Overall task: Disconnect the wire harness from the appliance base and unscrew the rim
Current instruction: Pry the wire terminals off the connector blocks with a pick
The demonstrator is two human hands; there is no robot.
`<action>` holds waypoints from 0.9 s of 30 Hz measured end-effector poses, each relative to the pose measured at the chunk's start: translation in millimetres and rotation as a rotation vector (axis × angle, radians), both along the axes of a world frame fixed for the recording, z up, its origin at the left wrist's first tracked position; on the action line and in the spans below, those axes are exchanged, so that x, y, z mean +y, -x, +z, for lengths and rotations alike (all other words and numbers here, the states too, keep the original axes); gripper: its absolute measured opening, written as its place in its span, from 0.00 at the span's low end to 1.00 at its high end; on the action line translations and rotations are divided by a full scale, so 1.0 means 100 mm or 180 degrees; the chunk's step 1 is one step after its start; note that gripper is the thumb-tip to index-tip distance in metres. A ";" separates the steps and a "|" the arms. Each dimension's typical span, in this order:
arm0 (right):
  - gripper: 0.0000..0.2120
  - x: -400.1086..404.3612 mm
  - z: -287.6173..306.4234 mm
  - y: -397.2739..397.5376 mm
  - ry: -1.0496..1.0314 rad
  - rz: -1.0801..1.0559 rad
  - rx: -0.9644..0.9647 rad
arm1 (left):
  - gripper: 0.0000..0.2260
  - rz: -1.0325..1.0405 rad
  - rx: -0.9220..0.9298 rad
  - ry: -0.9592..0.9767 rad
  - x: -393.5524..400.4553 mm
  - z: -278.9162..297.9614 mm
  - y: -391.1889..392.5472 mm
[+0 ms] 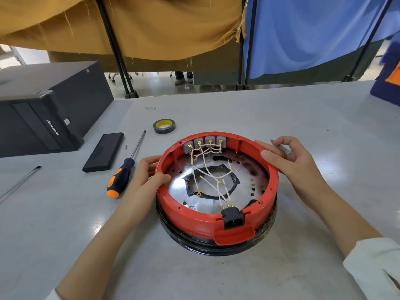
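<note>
The round appliance base lies upside down on the grey table, its red rim (190, 215) on a black lower ring. White harness wires (207, 174) run from grey terminal blocks (204, 144) at the far side to a black power socket (232, 217) at the near side. My left hand (144, 180) grips the rim's left edge, thumb inside. My right hand (296, 163) rests on the rim's right edge and holds a small grey tool (282, 148) between its fingers.
A screwdriver with a black and orange handle (123, 176) lies left of the base, beside a flat black block (104, 151). A tape roll (164, 126) sits behind the base. A black computer case (43, 113) stands far left; a thin rod (19, 182) lies near the left edge.
</note>
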State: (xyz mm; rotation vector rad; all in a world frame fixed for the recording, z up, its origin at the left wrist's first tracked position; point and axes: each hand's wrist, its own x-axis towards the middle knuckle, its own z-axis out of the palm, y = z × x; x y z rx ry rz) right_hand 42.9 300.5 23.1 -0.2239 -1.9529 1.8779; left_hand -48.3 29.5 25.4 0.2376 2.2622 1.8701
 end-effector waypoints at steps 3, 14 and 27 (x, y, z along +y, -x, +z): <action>0.11 0.02 0.01 0.02 0.0052 0.0076 0.0010 | 0.09 0.0191 -0.0216 0.0084 0.05 0.12 0.17; 0.11 0.04 0.03 -0.05 -0.0054 0.0288 -0.0006 | 0.13 -0.1144 0.0841 0.1746 0.44 0.41 0.49; 0.12 -0.09 0.39 0.04 -0.0858 -0.0222 0.0368 | 0.13 -0.1195 0.0986 0.2006 0.26 0.39 0.23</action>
